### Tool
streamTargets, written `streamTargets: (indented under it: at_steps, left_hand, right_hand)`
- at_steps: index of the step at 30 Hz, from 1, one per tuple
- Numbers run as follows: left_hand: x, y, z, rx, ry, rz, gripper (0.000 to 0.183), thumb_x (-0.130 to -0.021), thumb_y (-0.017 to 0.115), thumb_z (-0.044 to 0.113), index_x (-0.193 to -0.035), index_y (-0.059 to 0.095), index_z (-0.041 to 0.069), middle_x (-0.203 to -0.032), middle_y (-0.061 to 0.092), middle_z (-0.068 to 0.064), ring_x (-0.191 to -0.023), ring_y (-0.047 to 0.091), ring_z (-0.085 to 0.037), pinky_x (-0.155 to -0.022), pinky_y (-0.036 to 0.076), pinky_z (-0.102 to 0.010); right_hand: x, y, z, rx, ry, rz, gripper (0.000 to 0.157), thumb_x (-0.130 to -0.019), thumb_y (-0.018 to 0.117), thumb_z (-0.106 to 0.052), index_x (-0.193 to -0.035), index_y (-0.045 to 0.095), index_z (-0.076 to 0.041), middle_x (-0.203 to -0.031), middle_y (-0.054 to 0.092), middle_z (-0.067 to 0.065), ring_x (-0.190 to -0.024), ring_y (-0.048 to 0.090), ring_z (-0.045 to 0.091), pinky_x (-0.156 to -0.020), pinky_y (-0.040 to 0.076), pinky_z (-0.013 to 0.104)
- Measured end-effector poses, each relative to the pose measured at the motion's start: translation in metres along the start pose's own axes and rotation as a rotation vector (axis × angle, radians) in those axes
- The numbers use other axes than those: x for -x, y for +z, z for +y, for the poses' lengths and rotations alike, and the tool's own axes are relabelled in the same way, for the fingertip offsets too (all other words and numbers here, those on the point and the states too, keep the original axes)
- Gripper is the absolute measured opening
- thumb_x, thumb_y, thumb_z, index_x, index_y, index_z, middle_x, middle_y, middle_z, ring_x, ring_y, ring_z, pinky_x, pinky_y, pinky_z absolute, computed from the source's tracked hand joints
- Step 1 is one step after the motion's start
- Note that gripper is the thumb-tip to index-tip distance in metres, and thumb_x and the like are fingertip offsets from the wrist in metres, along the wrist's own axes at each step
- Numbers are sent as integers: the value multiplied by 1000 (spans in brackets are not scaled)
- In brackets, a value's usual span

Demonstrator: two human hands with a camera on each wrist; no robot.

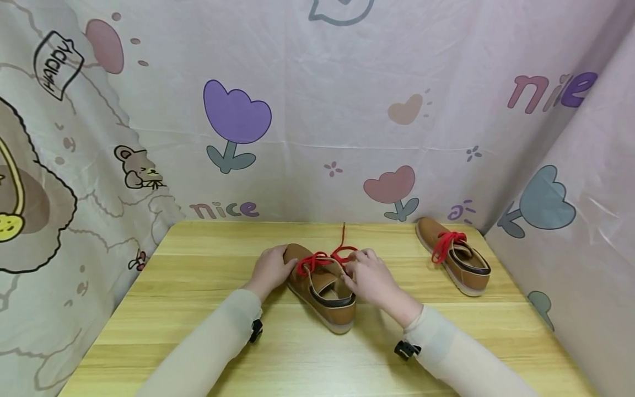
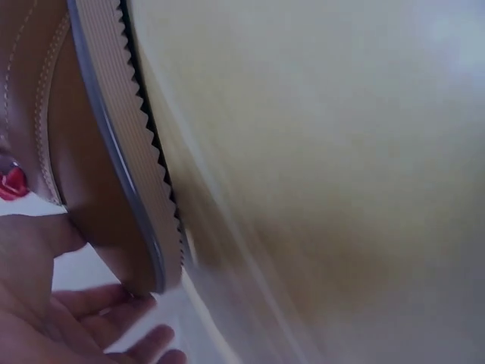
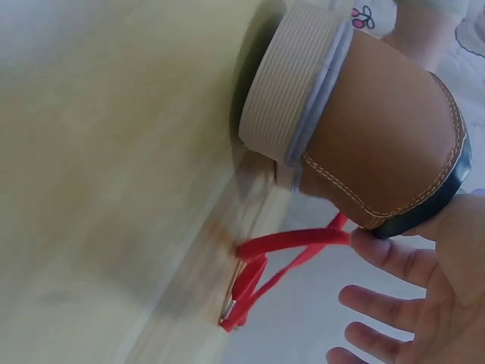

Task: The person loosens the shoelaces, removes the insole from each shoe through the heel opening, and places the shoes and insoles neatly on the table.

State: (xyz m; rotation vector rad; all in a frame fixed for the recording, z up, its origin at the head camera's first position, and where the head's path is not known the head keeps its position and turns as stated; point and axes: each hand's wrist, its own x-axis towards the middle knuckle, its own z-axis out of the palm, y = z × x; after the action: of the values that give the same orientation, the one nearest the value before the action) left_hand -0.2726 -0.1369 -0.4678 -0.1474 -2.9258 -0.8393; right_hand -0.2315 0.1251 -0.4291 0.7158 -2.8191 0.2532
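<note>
A brown leather shoe (image 1: pixel 342 315) with a dark collar and pale ridged sole (image 2: pixel 125 114) stands upright on the table, toe pointing far left. My left hand (image 1: pixel 270 270) grips its toe, thumb on top and fingers round the front. At the right side of the opening, my right hand (image 1: pixel 369 278) pinches the collar between thumb and index finger, the other fingers spread in the right wrist view. Red shoelace (image 3: pixel 292 241) runs right by that index fingertip. Loops of it lie over the tongue, and one loose end trails toward the table's far edge.
A matching brown shoe (image 1: pixel 475 280), its red laces (image 1: pixel 448 242) tied in a bow, stands at the table's back right. Printed curtains (image 1: pixel 307 121) hang behind and on both sides of the wooden table (image 1: pixel 173 309). Each sleeve cuff carries a black wrist camera (image 1: pixel 408 350).
</note>
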Motion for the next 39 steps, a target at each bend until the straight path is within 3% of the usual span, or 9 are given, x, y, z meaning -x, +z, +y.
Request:
streamTargets:
  at_steps: [7,16,20,25,29,34,39]
  left_hand:
    - [17,-5,2,-90,-31,23,59,-98,65,35,-139,54,-6,-139,56,-24,-129,50,-44,-107,40,-55]
    - [29,-9,5,-145,-82,-7,63,-98,63,38,-140,51,-8,-141,53,-26,-132,45,-46,-106,38,-61]
    - [26,-7,0,-98,-35,-11,60,-101,59,35,-144,48,-6,-147,48,-23,-137,39,-46,-110,34,-62]
    - [18,-8,-11,-51,116,-13,51,-104,55,28,-145,49,-2,-151,45,-21,-141,32,-47,-112,28,-64]
    - [12,-13,-18,-40,204,-46,48,-104,55,25,-143,52,-1,-149,47,-21,-142,30,-49,-112,26,-67]
    - [10,-17,-23,-53,222,-97,47,-104,56,28,-143,54,1,-147,51,-19,-143,30,-48,-113,24,-66]
    - [13,-19,-25,-80,220,-88,48,-103,58,30,-142,55,1,-144,53,-20,-140,33,-47,-114,24,-64]
  right_hand:
    - [-7,-1,3,-18,-15,-26,17,-92,73,-33,-85,74,-17,-123,64,10,-117,51,33,-89,50,50]
    - [-11,-3,3,-54,-15,-57,16,-92,74,-32,-89,76,-16,-126,62,11,-118,50,34,-92,48,52]
    - [-8,-7,2,-40,10,-74,23,-92,73,-37,-78,71,-19,-127,62,12,-121,49,34,-96,47,52]
    - [0,-17,0,-5,51,-90,39,-89,74,-40,-58,58,-22,-123,65,10,-118,51,34,-93,48,51]
    - [3,-21,-3,-5,49,-106,41,-87,74,-34,-54,53,-22,-118,66,8,-114,53,33,-88,50,49]
    - [3,-21,-4,-6,37,-98,38,-86,75,-29,-56,54,-21,-109,66,6,-110,54,32,-85,51,48]
    - [0,-20,-2,-2,46,-87,35,-87,76,-27,-58,58,-19,-117,66,9,-113,54,32,-89,51,50]
